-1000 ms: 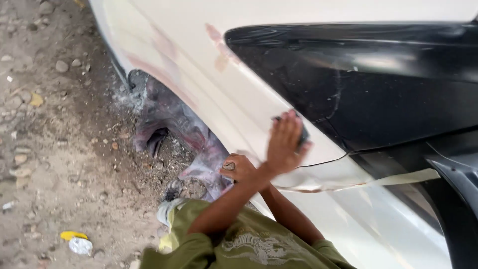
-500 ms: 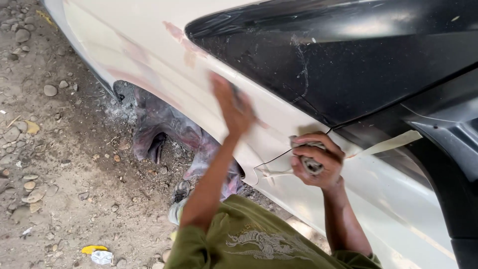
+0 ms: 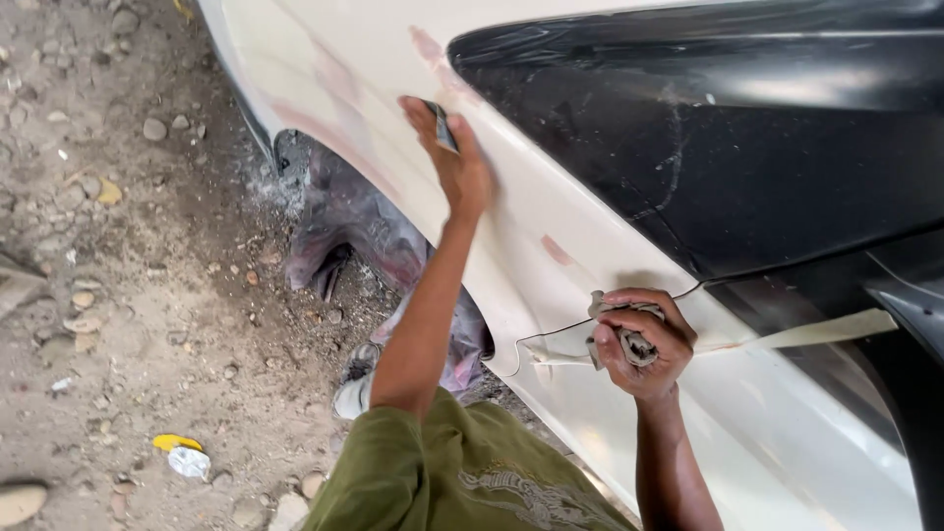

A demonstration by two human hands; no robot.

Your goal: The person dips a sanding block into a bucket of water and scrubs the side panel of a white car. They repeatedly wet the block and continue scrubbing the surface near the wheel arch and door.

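Note:
My left hand [image 3: 462, 175] is stretched up along a white car body panel [image 3: 531, 275] and presses a small dark sanding pad [image 3: 440, 126] flat on it, near pinkish filler patches [image 3: 428, 47]. My right hand [image 3: 651, 352] rests lower on the same panel, fingers closed on a crumpled grey rag [image 3: 629, 344]. Just right of that hand runs a strip of beige masking tape [image 3: 826, 329]. A glossy black section [image 3: 737, 147] of the car lies above and right of both hands.
The wheel arch [image 3: 344, 226] to the left is covered with a dusty plastic sheet. Below it is my shoe [image 3: 352, 393]. Dirt ground with stones [image 3: 154, 129] and a yellow scrap [image 3: 175, 442] fills the left side.
My left hand has slid the sanding pad up and to the left along the panel. My right hand has moved right from beside it and holds the rag near the tape.

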